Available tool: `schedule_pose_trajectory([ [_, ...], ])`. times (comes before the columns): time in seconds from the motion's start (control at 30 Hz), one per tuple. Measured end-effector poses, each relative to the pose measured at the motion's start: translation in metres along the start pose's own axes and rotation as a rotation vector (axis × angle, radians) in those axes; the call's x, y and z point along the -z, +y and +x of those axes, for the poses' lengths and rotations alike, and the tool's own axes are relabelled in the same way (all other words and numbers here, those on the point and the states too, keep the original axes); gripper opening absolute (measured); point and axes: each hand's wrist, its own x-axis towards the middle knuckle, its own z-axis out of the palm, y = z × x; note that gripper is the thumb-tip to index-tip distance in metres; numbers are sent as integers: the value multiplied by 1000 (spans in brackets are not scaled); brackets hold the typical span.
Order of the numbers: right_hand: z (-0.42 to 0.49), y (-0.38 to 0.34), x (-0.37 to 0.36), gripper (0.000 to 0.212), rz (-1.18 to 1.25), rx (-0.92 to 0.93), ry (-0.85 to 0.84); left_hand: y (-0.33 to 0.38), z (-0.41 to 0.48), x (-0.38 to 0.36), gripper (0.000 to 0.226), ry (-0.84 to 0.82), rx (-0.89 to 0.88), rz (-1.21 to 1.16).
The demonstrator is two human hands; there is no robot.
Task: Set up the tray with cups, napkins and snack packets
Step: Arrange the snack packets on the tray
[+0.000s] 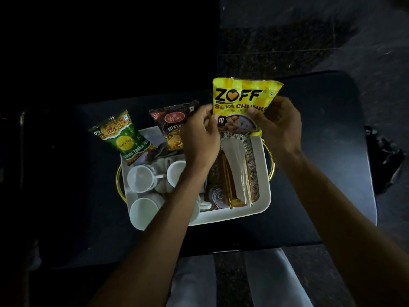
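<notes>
A white tray (264,196) with gold handles sits on a dark table. Both hands hold a yellow Zoff soya chunks packet (242,97) upright over the tray's far right corner: my left hand (199,134) pinches its left edge, my right hand (276,122) grips its right side. A green snack packet (121,136) and a dark red Haldiram's mixture packet (172,124) lean at the tray's far edge. White cups (140,178) fill the tray's left half. A stack of napkins (238,165) stands in a holder on a burlap mat at the right.
The dark table (321,173) extends right and left of the tray. A black crumpled bag (385,158) lies at the far right. A clear glass (218,196) rests in the tray near the napkin holder. My legs show below the table's edge.
</notes>
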Motion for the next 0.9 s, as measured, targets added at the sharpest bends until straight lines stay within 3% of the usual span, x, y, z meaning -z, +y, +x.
schedule_pose_trajectory([
  [0.53,10,24,-4,38,-293,6,-11,-16,-1,-14,42,-94,57,73],
  [0.9,11,26,-4,45,-287,32,-14,-12,-14,-11,54,-114,57,142],
])
